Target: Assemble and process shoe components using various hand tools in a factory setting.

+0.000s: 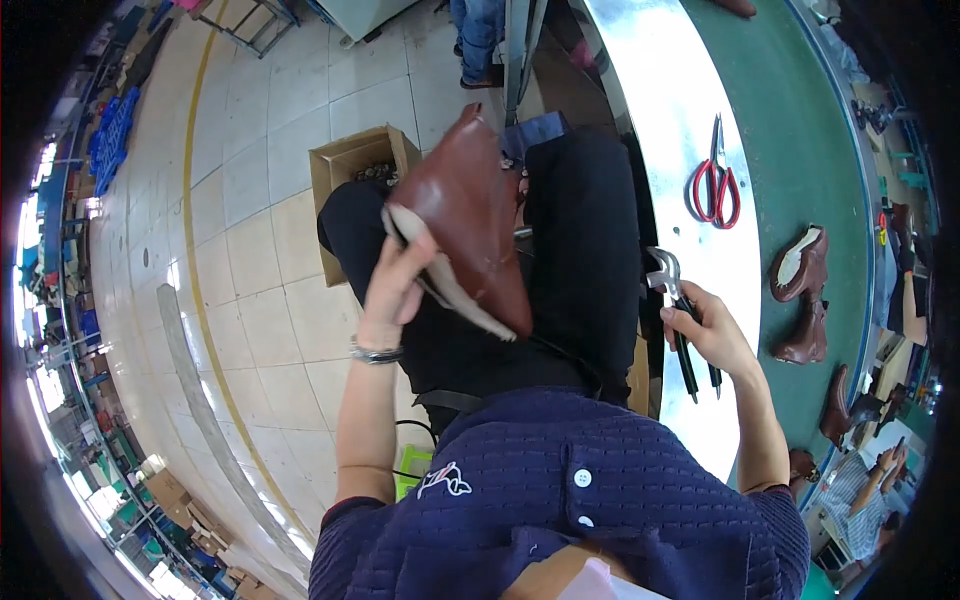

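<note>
Held up over the lap, a brown leather shoe upper (468, 215) sits in the left hand (397, 283), whose grip is closed around its pale lower edge. To its right, the right hand (708, 333) has its grip wrapped tight around black-handled lasting pincers (678, 318). Beyond lie red-handled scissors (716, 183) on the metal surface (660, 120), brown shoe uppers (802, 290) on the green belt (800, 130), and a cardboard box (350, 170) on the floor.

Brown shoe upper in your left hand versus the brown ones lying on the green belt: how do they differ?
The shoe upper in the left hand is held up over the lap, tilted, its pale lining edge showing; the two uppers on the belt lie flat on the green conveyor, untouched. The held one looks larger, being nearer the camera. All are brown leather. The right hand grips pincers.
</note>
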Motion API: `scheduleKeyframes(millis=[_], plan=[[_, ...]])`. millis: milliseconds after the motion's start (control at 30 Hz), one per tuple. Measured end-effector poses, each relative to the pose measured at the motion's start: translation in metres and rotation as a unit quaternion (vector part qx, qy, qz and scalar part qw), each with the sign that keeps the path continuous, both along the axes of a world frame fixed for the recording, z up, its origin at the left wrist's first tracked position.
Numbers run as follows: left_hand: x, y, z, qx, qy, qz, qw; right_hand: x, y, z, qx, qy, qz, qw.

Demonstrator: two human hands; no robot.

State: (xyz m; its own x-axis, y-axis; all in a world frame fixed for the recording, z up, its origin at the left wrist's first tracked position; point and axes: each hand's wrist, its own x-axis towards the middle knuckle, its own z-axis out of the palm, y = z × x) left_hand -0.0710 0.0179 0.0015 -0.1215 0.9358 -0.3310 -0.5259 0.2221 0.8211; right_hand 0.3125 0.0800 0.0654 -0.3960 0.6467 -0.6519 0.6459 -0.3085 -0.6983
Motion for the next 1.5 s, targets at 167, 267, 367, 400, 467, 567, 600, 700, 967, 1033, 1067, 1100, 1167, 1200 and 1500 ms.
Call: scheduleKeyframes(millis=[167, 267, 367, 400, 467, 567, 600, 700, 967, 1033, 1067, 1100, 1167, 1200, 1500], plan=[[-0.045, 0.040, 0.040, -0.073, -0.022, -0.083, 0.994, -0.007, 0.003, -0.006, -0.033, 0.115, -0.063, 0.991], [-0.051, 0.066, 0.056, -0.127, 0.002, -0.137, 0.982, -0.010, 0.004, -0.006, -0.059, 0.143, -0.080, 0.985], [-0.050, 0.092, 0.061, -0.167, 0.036, -0.178, 0.969, -0.007, 0.008, -0.002, -0.073, 0.143, -0.090, 0.983], [-0.048, 0.100, 0.064, -0.182, 0.065, -0.203, 0.960, -0.005, 0.009, -0.001, -0.068, 0.146, -0.093, 0.982], [-0.045, 0.109, 0.067, -0.176, 0.113, -0.196, 0.958, -0.005, 0.009, 0.003, -0.065, 0.150, -0.095, 0.982], [-0.044, 0.122, 0.068, -0.209, 0.169, -0.218, 0.938, -0.008, 0.008, 0.006, -0.021, 0.100, -0.090, 0.991], [-0.044, 0.124, 0.069, -0.209, 0.167, -0.214, 0.939, -0.011, 0.008, 0.005, -0.008, 0.107, -0.103, 0.989], [-0.043, 0.124, 0.068, -0.206, 0.159, -0.256, 0.931, -0.027, 0.022, 0.014, -0.006, 0.115, -0.080, 0.990], [-0.019, 0.123, 0.058, -0.157, 0.237, -0.264, 0.922, -0.083, 0.055, 0.034, 0.003, 0.167, 0.016, 0.986], [-0.013, 0.125, 0.032, -0.112, 0.306, -0.248, 0.912, -0.098, 0.064, 0.038, -0.036, 0.212, 0.018, 0.976], [-0.012, 0.117, 0.024, -0.155, 0.309, -0.240, 0.907, -0.108, 0.068, 0.043, -0.035, 0.209, 0.020, 0.977], [-0.010, 0.112, 0.021, -0.143, 0.325, -0.223, 0.908, -0.118, 0.070, 0.049, -0.058, 0.234, 0.013, 0.970], [-0.005, 0.106, 0.014, -0.130, 0.337, -0.210, 0.909, -0.129, 0.079, 0.047, -0.096, 0.265, 0.024, 0.959], [-0.001, 0.107, 0.021, -0.101, 0.369, -0.167, 0.909, -0.136, 0.083, 0.049, -0.096, 0.260, 0.021, 0.961], [0.007, 0.120, 0.013, 0.019, 0.102, -0.033, 0.994, -0.191, 0.124, 0.041, -0.234, 0.195, 0.013, 0.952]])
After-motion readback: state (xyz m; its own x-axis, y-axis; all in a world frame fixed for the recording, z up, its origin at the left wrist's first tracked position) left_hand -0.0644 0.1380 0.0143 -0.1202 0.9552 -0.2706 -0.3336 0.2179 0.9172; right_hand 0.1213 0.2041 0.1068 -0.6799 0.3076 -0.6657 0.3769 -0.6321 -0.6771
